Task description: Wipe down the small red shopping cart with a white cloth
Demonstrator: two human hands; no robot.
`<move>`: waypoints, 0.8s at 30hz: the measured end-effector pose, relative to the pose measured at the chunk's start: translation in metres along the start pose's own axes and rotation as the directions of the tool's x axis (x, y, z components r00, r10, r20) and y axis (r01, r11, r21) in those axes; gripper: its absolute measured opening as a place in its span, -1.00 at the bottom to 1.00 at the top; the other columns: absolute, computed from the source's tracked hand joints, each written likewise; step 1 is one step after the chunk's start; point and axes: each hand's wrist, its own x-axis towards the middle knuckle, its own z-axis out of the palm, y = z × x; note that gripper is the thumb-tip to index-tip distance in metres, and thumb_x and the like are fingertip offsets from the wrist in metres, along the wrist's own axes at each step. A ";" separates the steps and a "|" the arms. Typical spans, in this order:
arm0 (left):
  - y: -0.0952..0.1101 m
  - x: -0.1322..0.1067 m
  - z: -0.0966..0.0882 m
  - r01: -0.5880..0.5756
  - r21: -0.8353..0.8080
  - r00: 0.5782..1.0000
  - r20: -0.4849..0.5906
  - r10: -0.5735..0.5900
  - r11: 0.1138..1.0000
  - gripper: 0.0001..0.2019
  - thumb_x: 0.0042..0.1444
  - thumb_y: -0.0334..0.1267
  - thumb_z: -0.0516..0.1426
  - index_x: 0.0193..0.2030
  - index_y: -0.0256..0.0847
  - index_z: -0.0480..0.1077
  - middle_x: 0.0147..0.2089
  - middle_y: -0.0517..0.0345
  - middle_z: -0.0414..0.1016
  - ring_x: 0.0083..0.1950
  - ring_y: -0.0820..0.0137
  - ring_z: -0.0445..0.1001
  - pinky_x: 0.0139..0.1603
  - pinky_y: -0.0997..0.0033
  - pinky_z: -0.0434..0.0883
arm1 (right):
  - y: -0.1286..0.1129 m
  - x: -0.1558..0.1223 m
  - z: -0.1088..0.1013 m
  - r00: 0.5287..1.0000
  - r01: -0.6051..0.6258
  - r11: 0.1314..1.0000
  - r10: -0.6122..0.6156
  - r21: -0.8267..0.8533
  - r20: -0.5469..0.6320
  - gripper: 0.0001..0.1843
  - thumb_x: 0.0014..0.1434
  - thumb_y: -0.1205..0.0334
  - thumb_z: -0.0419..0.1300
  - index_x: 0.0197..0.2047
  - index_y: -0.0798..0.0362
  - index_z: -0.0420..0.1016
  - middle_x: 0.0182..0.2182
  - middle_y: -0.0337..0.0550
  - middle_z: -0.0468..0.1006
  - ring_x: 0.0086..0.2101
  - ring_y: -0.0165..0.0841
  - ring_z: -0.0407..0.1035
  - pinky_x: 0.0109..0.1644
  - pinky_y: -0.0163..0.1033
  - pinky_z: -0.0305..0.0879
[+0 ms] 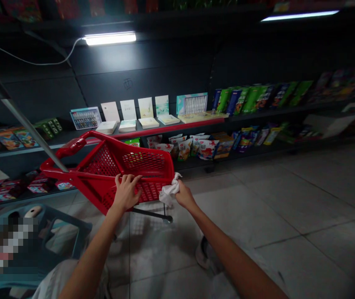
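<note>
A red plastic shopping cart [161, 162] with perforated basket walls stands in front of me, its handle at the left. My left hand [127, 192] grips the near rim of the basket, fingers spread over the edge and thumb outside. At the basket's right end, my right hand [184, 195] is closed around a crumpled white cloth [169, 190], which lies against the corner of the cart. Part of the cloth is hidden inside my fist. Below the basket, a dark metal bar [149, 214] ends in a small wheel.
Behind the cart, a shelf [152, 132] carries boxed sets, with snack bags [185, 148] beneath and green and blue packs [252, 99] to the right. A blue-grey plastic stool [84, 226] stands at lower left. A metal pole [32, 131] slants across the left side. Tiled floor [267, 199] extends rightward.
</note>
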 end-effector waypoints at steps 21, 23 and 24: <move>-0.046 -0.011 -0.006 0.046 -0.102 0.999 -0.004 -0.047 0.994 -0.78 0.17 -0.07 0.17 -0.08 -0.06 0.44 -0.03 0.09 0.56 0.12 0.09 0.39 0.38 -0.16 -0.07 | 0.001 0.000 0.022 0.997 0.082 0.992 -0.081 0.094 -0.009 -0.49 -0.01 0.39 0.15 0.04 0.01 0.57 -0.04 -0.06 0.67 0.02 -0.22 0.51 0.13 -0.19 0.38; -0.049 -0.012 -0.008 0.057 -0.109 0.998 0.002 -0.057 0.992 -0.79 0.17 -0.08 0.17 -0.09 -0.05 0.44 -0.04 0.10 0.56 0.11 0.09 0.39 0.38 -0.17 -0.08 | 0.009 0.000 0.035 0.998 0.041 0.999 -0.042 0.030 0.050 -0.58 -0.02 0.40 0.15 -0.07 0.03 0.58 -0.14 -0.05 0.69 -0.06 -0.20 0.55 0.06 -0.21 0.41; -0.051 -0.013 -0.009 0.062 -0.112 0.998 0.005 -0.062 0.992 -0.79 0.17 -0.08 0.17 -0.10 -0.05 0.45 -0.05 0.10 0.56 0.11 0.10 0.39 0.38 -0.17 -0.08 | 0.014 -0.001 0.043 0.997 0.010 1.000 -0.010 0.003 0.071 -0.62 -0.03 0.40 0.16 -0.11 0.03 0.58 -0.18 -0.03 0.70 -0.08 -0.19 0.56 0.02 -0.21 0.42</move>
